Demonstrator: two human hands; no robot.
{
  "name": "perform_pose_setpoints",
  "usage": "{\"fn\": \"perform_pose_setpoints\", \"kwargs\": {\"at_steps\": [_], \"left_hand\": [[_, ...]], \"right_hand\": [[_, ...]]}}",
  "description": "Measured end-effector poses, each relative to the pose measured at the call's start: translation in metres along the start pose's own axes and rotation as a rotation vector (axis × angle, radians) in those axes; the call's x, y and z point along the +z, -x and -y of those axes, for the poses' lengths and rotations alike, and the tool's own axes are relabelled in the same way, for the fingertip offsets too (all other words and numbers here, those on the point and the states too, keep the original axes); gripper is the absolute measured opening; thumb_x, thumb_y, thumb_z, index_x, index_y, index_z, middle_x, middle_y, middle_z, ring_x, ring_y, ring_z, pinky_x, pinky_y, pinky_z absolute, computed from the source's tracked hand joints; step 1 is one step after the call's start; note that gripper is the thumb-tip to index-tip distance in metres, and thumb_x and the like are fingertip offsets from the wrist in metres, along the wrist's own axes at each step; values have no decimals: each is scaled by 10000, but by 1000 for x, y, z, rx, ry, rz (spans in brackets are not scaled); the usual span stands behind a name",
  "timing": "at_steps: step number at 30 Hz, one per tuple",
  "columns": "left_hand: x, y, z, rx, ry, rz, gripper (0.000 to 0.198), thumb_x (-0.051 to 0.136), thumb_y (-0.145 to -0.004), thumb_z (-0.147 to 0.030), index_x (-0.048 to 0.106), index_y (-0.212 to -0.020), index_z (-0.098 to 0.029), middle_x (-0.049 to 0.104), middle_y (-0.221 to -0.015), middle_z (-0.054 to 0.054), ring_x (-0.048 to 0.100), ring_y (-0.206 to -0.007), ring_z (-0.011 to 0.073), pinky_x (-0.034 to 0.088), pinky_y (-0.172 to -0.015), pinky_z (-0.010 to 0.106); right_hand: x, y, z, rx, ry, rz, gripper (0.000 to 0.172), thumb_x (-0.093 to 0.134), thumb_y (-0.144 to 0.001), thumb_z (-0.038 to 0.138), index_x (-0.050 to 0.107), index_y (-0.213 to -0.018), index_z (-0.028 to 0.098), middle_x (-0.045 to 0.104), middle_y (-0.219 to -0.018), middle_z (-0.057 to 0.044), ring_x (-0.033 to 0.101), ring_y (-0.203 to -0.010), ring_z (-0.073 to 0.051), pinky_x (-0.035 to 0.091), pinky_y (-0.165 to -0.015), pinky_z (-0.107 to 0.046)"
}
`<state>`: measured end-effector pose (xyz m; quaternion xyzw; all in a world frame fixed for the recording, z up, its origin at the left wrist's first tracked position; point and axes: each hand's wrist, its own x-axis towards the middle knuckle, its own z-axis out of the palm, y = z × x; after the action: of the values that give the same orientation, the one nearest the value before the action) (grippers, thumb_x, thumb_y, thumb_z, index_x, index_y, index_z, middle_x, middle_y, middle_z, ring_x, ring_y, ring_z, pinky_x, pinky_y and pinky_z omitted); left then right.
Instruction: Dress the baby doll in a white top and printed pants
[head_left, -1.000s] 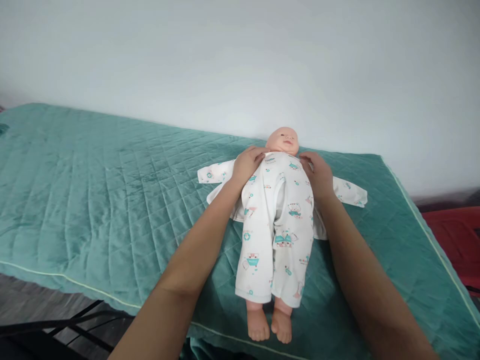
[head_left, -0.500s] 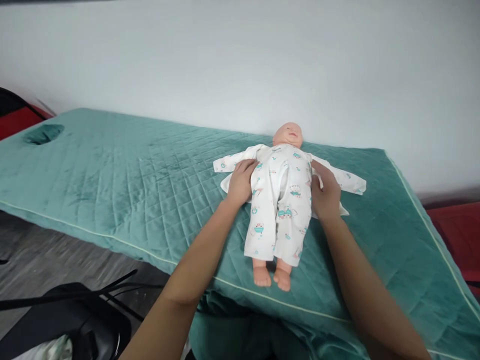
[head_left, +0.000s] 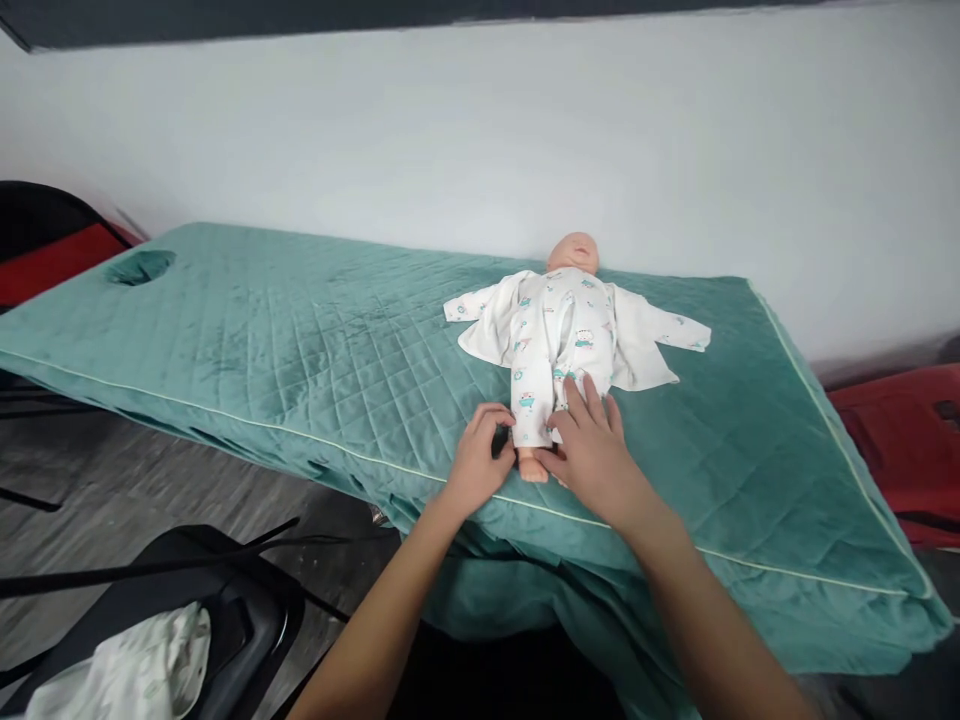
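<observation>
A baby doll (head_left: 574,252) lies on its back, head toward the wall, on a green quilted bed cover (head_left: 360,350). White printed trousers (head_left: 531,385) cover its legs and reach up over its chest. Under it a white jacket (head_left: 641,335) is spread open, sleeves out to both sides. My left hand (head_left: 484,455) has curled fingers at the hem of the trouser leg on the left; whether cloth is pinched is unclear. Fingers spread, my right hand (head_left: 596,445) rests over the other lower leg, its thumb by the doll's foot (head_left: 532,467).
A black chair (head_left: 262,620) at the lower left holds a crumpled patterned cloth (head_left: 142,665). Red chairs stand at the far left (head_left: 56,260) and right (head_left: 900,450). The wall (head_left: 375,140) runs behind the bed, whose cover has a hole (head_left: 141,267).
Both hands have moved from the doll's sides down to its lower legs. The jacket's side panels now show more fully. The camera view has shifted, bringing the cloth on the chair further into view.
</observation>
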<state>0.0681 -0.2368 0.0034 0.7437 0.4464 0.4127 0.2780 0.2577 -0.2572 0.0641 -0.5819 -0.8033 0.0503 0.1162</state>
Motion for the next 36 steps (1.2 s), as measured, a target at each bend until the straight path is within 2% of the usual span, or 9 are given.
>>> {"fn": "perform_pose_setpoints", "kwargs": {"at_steps": [3,6,11,17,21,24,29,33,36], "left_hand": [[4,2,-4,-9,-5,10,363,546,-742,-3,529,-1043,-205,535,-1172,84,567,-1103,203,476,-994,382],[8,2,-4,3,8,10,389,533,-730,-2,523,-1062,-204,517,-1171,84,558,-1076,194,481,-964,359],[13,7,-3,5,41,-70,264,493,-804,-26,543,-990,-207,574,-1006,35,573,-944,165,475,-882,319],[13,22,-10,-13,74,-288,109,524,-884,-114,556,-938,-204,569,-928,11,565,-870,148,465,-810,285],[14,30,-14,-68,41,-280,153,527,-846,-77,558,-933,-199,570,-928,16,569,-866,153,478,-803,296],[11,26,-23,-27,11,-285,231,521,-836,-51,572,-1005,-200,597,-1044,47,585,-1000,180,485,-905,353],[10,1,-54,140,-194,-83,127,556,-940,-185,604,-1056,-210,660,-1077,56,582,-1064,212,467,-919,382],[15,-16,-75,182,-502,162,136,543,-978,-282,626,-1067,-223,678,-1088,51,571,-1096,248,416,-877,421],[19,-20,-80,151,-597,221,156,560,-962,-279,621,-1097,-229,670,-1109,57,562,-1129,266,394,-887,440]], "right_hand": [[-10,-8,16,15,88,77,326,662,-895,274,671,-1115,34,353,-1563,-331,196,-1513,-493,209,-1191,-671],[-12,-10,26,47,128,86,310,602,-906,177,671,-1148,-5,373,-1540,-351,250,-1499,-486,194,-1205,-652],[-4,1,23,48,60,-44,231,552,-935,154,712,-1076,64,393,-1558,-290,253,-1509,-458,227,-1190,-665],[-5,18,28,-180,-35,-238,180,523,-969,193,692,-918,157,394,-1598,-156,219,-1543,-362,215,-1209,-665],[-4,23,13,-211,-203,-266,151,520,-973,196,667,-941,194,471,-1543,-116,308,-1510,-328,276,-1204,-628],[3,30,-14,-68,-431,-350,199,516,-967,207,623,-1133,229,523,-1459,-115,464,-1393,-270,421,-1140,-527],[24,43,-44,160,-508,-359,310,572,-865,177,560,-1174,201,573,-1231,-137,561,-1183,-282,520,-990,-496],[41,43,-41,201,-447,-288,229,594,-889,249,554,-1107,192,614,-1051,-98,609,-982,-267,534,-878,-458],[44,39,-37,156,-406,-305,151,550,-914,230,569,-1060,198,632,-994,-83,609,-951,-264,516,-849,-436]]}}
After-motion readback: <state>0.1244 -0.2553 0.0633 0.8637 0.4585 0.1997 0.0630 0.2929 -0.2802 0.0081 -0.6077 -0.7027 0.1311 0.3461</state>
